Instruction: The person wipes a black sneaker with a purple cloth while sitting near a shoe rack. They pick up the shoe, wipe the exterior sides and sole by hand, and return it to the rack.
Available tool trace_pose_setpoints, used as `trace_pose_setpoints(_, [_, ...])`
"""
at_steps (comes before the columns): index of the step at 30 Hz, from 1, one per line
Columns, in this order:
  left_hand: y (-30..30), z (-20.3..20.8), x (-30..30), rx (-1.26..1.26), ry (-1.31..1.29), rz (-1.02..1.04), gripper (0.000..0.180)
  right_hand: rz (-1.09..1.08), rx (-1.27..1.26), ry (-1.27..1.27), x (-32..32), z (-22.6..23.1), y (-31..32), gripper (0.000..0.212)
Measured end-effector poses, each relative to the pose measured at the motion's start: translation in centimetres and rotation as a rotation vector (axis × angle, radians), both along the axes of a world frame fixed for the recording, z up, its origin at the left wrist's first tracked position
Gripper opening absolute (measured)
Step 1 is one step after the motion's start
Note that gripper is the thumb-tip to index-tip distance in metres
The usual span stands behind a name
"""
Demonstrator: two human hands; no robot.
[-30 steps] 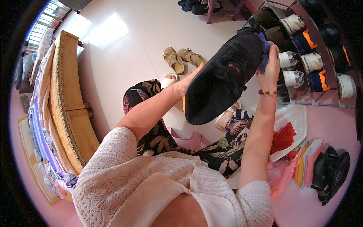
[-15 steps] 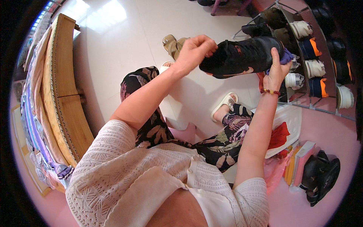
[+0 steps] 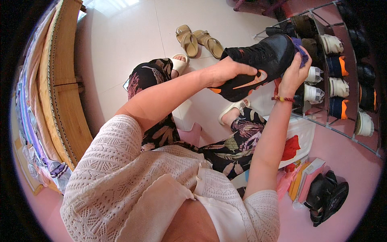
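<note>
A black sneaker with orange and pale accents is held up in front of me, tilted so its side shows. My left hand grips it near the heel, the thumb lying along its side. At the toe end, my right hand is closed on a bunched purple cloth, which is against the shoe's toe. The fingers of that hand are partly hidden by the cloth and the shoe.
A metal shoe rack with several shoes stands at right. Brown sandals lie on the floor ahead. Right of my leg are a white basin with red cloth, some books and a black bag. A wooden bed frame runs along the left.
My left hand has gone from a pinch at the shoe's opening to a grip on its heel end. The shoe has turned, showing more of its side. My right hand has shifted slightly at the toe.
</note>
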State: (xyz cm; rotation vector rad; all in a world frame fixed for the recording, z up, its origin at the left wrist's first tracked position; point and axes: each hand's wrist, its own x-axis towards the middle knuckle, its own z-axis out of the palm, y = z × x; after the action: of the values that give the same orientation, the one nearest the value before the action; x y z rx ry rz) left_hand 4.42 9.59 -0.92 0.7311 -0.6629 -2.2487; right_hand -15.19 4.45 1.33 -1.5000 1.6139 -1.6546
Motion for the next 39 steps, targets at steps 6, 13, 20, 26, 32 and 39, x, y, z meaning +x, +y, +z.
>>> trace_pose_setpoints(6, [-1.2, -2.4, -0.1, 0.214, 0.203, 0.143, 0.034, 0.344, 0.127, 0.269, 4.2, -1.5, 3.3, 0.021])
trace_pose_setpoints(13, [-1.7, -1.4, 0.0, 0.250, 0.177, 0.277, 0.037, 0.528, -0.128, 0.675, 5.2, -2.1, 6.0, 0.046])
trace_pose_setpoints(20, [2.1, -0.5, -1.1, -0.077, -0.243, -0.069, 0.019, 0.165, 0.228, 0.525, -0.9, -2.9, 0.2, 0.018])
trace_pose_setpoints(26, [0.2, -2.9, -0.6, -0.490, -0.615, 0.037, 0.029, 0.503, 0.122, 0.414, 5.2, -2.9, 5.4, 0.020])
trace_pose_setpoints(32, [1.3, -2.3, -0.9, -0.498, -0.453, -0.066, 0.020, 0.271, -0.017, 0.870, 0.4, -4.9, 0.6, 0.021])
trace_pose_setpoints(39, [1.1, -1.9, -1.0, -0.588, -0.373, 0.007, 0.013, 0.178, 0.169, 0.664, 0.7, -2.9, 0.7, 0.023])
